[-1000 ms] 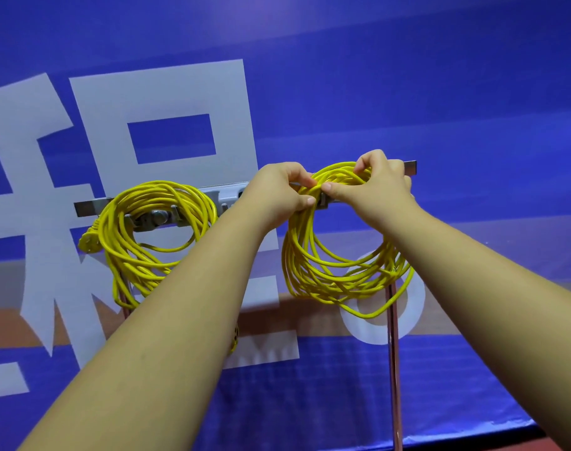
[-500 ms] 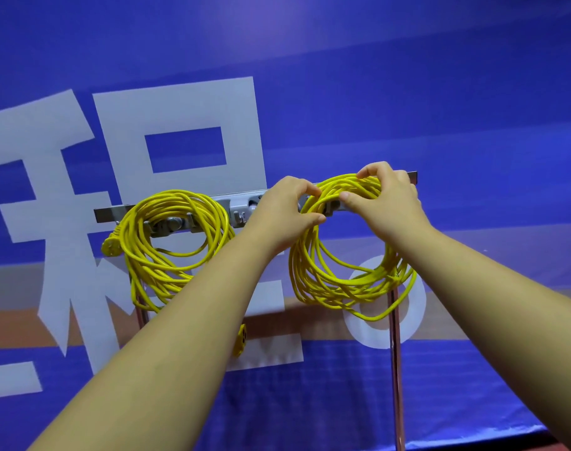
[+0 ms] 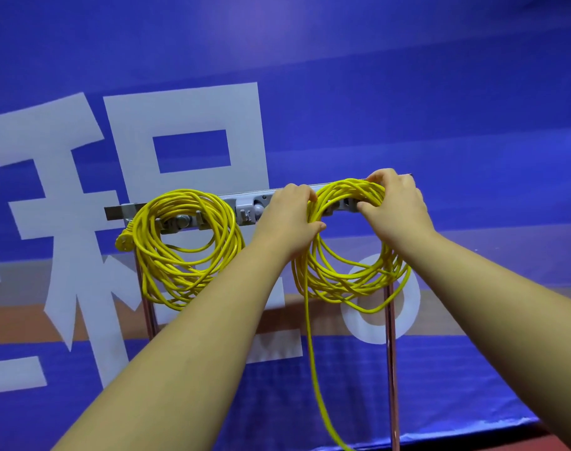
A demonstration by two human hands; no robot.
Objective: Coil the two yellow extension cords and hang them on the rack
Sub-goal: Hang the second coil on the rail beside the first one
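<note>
Rack rail (image 3: 114, 211) matt grey metal; posts (image 3: 392, 369) glossy; cords (image 3: 193, 255) smooth plastic.

White "积" (image 3: 183, 112) on blue banner (image 3: 424, 92)

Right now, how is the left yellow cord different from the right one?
The left cord hangs untouched on the rack; the left hand and right hand grip the right cord at its top. The left cord's plug sits close; the right cord trails a long strand. Both are yellow coils.

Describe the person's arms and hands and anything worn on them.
The left arm and right arm are bare to the frame edge: no sleeves show. The left hand and right hand wear no gloves, and no watch, bracelet or ring is visible.
</note>
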